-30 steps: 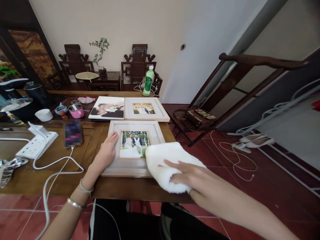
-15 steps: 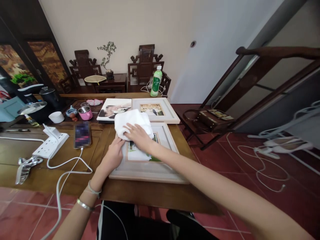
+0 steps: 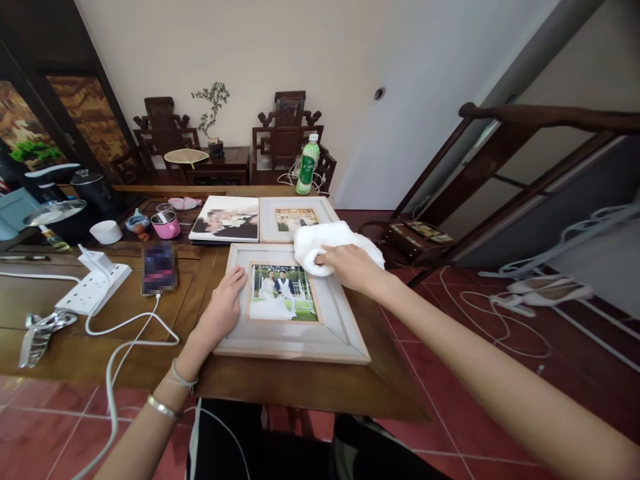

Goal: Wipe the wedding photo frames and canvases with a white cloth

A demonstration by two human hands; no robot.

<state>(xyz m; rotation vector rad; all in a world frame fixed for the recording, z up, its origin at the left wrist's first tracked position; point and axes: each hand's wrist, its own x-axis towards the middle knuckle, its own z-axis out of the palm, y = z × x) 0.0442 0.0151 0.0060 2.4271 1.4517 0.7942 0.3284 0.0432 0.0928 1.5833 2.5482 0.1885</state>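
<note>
Brown wooden tabletop (image 3: 310,388) is running across the lower middle of the view, its near edge showing just in front of a rectangular, pale-wood picture frame with a grey-white border (image 3: 295,342), which is lying face up at the centre. At centre left, the bare left hand (image 3: 225,305) is resting along the frame's left side, fingers extended and close together, lying on the edge rather than wrapping it; what the thumb is doing I cannot tell. For good wiping, that hand should be bracing evenly, staying off the small colour photo of two people (image 3: 283,293).

Farther up, right of centre, the bare right hand (image 3: 350,265) is clamping a thick, fluffy white cloth (image 3: 327,239), fingers curling into it, over the frame's far right corner. How firmly the cloth is pressing is hard to tell. Doing this well probably means spreading the cloth flat and following the rail into the corner with light pressure. Just beyond, a second pale-wood frame (image 3: 269,221) is lying partly under the cloth, so nudging it is a risk.
</note>
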